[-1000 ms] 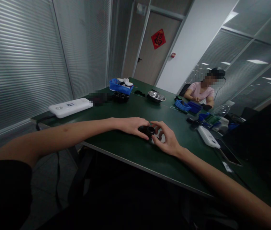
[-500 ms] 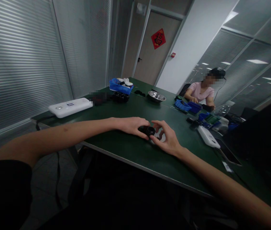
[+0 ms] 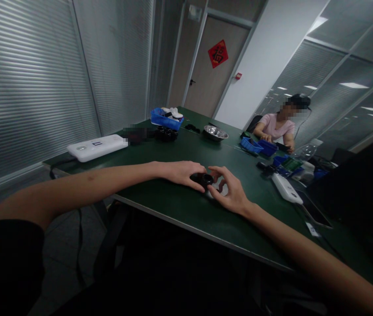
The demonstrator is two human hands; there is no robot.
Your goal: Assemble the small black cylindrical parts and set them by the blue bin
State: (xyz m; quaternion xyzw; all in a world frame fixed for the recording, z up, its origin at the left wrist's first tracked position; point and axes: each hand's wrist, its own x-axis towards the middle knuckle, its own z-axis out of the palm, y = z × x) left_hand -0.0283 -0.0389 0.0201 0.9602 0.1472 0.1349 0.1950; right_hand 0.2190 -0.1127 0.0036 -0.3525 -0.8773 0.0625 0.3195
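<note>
On green table (image 3: 169, 202), left grip (image 3: 182, 171) unmoved, pinching black object (image 3: 202, 178); right grip (image 3: 233, 193), state unclear.

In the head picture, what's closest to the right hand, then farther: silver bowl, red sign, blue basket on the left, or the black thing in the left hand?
1. Black thing, in the left hand, beside the right hand.
2. Silver bowl, farther up the table.
3. Blue basket, farther left.
4. Red sign, back on the door.
</note>
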